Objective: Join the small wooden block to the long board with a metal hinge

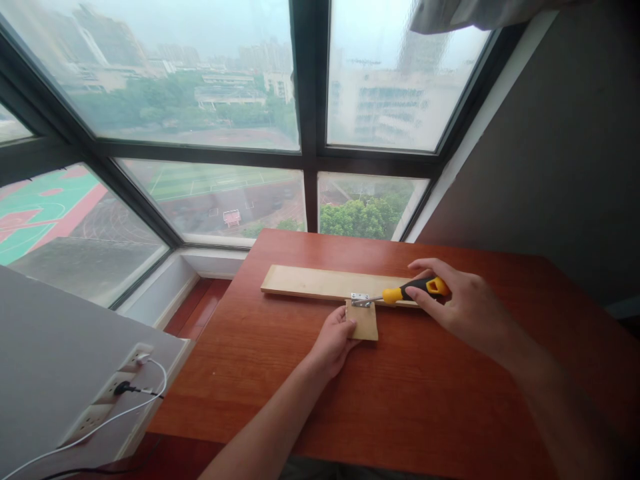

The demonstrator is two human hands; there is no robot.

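Note:
A long pale wooden board (310,281) lies across the table. At its near edge a silver metal hinge (361,299) joins it to a small square wooden piece (364,325). My left hand (337,340) is closed on the left side of that small piece, thumb on top and fingers underneath. In my right hand (457,297) is a yellow-and-black screwdriver (413,291), held by its handle. Its shaft points left, and the tip meets the hinge area. Whether the tip sits in a screw is too small to tell.
The reddish-brown wooden table (425,400) reaches toward a large window with dark frames (310,160). At the lower left, a low wall carries power sockets (113,387) with a white cable (163,373) and a black plug (123,388). A grey wall (525,153) stands at right.

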